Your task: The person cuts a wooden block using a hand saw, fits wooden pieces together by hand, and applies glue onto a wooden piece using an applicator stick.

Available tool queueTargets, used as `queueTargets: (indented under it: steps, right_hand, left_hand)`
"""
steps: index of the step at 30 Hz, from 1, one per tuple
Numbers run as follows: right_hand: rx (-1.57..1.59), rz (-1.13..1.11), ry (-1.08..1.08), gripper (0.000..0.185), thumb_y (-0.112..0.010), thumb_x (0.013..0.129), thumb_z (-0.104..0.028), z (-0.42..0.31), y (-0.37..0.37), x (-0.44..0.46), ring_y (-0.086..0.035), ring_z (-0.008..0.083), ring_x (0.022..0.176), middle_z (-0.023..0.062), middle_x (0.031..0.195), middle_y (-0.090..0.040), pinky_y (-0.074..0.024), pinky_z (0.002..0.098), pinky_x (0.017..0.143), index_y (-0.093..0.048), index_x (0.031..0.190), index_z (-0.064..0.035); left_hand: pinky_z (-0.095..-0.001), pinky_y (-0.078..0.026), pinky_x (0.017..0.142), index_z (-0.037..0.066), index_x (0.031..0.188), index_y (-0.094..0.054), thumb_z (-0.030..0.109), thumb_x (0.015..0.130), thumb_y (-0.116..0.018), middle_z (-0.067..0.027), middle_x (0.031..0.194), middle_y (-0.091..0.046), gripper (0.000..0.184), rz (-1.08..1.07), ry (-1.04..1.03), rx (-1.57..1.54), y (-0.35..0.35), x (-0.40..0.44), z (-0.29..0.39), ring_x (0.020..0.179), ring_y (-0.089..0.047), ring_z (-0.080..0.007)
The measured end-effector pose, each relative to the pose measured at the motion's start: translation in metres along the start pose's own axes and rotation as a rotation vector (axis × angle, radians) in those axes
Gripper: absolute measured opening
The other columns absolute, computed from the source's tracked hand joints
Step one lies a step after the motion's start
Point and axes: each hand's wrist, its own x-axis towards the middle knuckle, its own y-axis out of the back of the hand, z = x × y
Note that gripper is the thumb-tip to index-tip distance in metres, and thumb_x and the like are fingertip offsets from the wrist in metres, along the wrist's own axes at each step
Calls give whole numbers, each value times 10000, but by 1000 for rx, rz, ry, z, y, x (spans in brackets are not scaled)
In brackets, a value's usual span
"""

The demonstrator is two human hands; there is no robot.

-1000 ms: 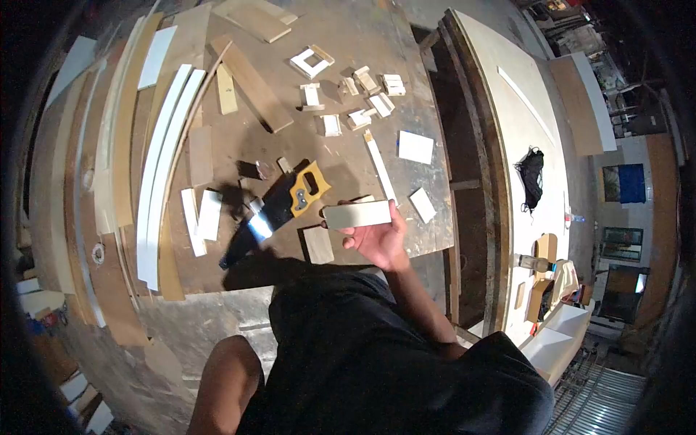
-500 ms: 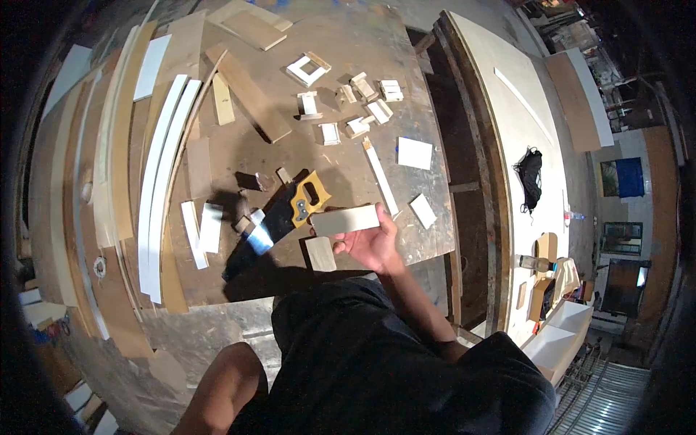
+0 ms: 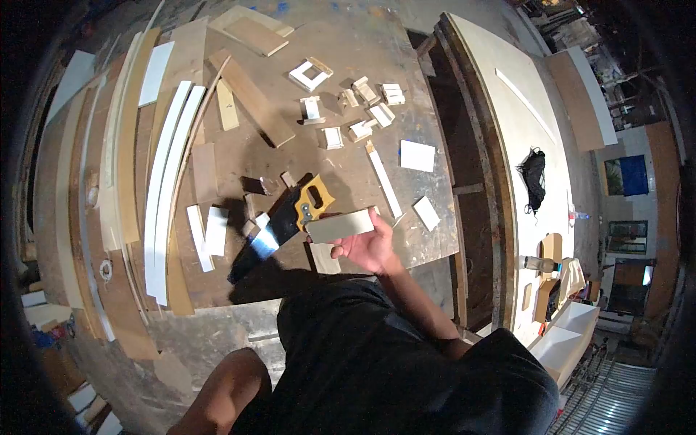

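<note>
A small pale wooden block [image 3: 339,227] rests in my right hand [image 3: 370,251], palm up, the thumb at its right end and the fingers beneath it. My left hand is out of view; only the left forearm shows at the bottom. Just left of the block lies a handsaw [image 3: 283,223] with a yellow handle, its dark blade pointing down-left. Partly behind my fingers, another flat wooden block [image 3: 323,259] lies on the brown worktable [image 3: 341,174]. Small wood pieces [image 3: 290,179] lie beside the saw.
Several small wooden assemblies [image 3: 381,114] and a square frame [image 3: 310,75] sit farther up the table. Long boards and white strips [image 3: 174,188] line the left. Beyond a gap at right, a second table [image 3: 507,109] holds a black cloth-like item [image 3: 533,180] and a bottle [image 3: 540,264].
My right hand has moved slightly left and down with the block, which is now tilted a little more. The camera view has shifted slightly.
</note>
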Motion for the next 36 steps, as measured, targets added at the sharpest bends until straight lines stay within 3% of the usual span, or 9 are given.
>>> queueTargets:
  steps: [6,9,11,13,15,21,23,27,36]
  right_hand:
    - [-120,-33,-61,874,-522,896,-657,6,5,9,-618,372,1152,262,1361,-556,-571,457,774,-490,1366,79]
    - [-128,-81,-108,654,-553,947,-519,10,9,18,-651,367,1065,233,1309,-589,-582,545,795,-528,1326,14]
    - [-104,-63,-150,610,-577,948,-467,10,-6,28,-661,372,1027,223,1266,-606,-588,541,785,-542,1297,31]
    - [-143,-263,-330,561,-584,950,-425,11,-9,39,-670,360,1003,212,1237,-613,-600,520,748,-548,1269,35]
    - [-186,-216,-343,515,-582,958,-432,16,-18,49,-695,328,920,188,1125,-659,-612,470,684,-591,1202,21]
    - [-813,82,-481,613,-584,933,-595,24,-42,87,-704,217,684,134,811,-721,-576,356,590,-689,915,8]
    - [-1342,189,7,587,-633,926,-567,35,3,128,-673,152,638,73,704,-703,-538,318,561,-720,818,3]
    - [-2026,255,513,428,-706,884,-429,48,60,191,-716,309,646,177,680,-696,-553,405,588,-723,856,-2]
    - [-2075,308,225,437,-714,828,-466,59,54,208,-709,413,827,246,831,-704,-574,481,727,-694,877,-32]
  left_hand:
    - [-339,-512,662,5,1035,-695,308,907,-691,-99,871,-682,329,-46,-152,47,-36,13,17,758,-652,-193]
    - [-339,-511,652,3,1036,-697,316,908,-689,-100,863,-682,339,-527,-104,-60,-100,5,11,746,-652,-192]
    - [-319,-501,798,32,1151,-675,192,852,-771,-102,1015,-678,353,-993,88,-385,-154,-14,-20,941,-645,-208]
    - [-361,-475,904,10,1162,-660,254,815,-805,-150,1032,-638,448,-1052,-195,-364,-187,-46,-48,945,-633,-307]
    - [-358,-494,754,4,1050,-644,240,857,-769,-146,917,-636,329,-1168,-23,-464,-192,-80,-66,820,-621,-254]
    - [-298,-493,610,-10,985,-519,209,1001,-595,-163,800,-656,232,-931,361,-314,-173,-134,-99,682,-627,-156]
    - [-281,-496,601,-16,1029,-471,194,1028,-549,-116,763,-667,224,-934,698,-451,-165,-144,-108,667,-615,-106]
    - [-279,-505,579,-7,1028,-436,145,1035,-525,-90,743,-661,176,-922,876,-457,-182,-173,-152,673,-639,-113]
    - [-446,-533,834,-43,1286,-450,222,676,-878,-254,1089,-646,791,-842,422,-47,-289,-179,-230,946,-672,-375]
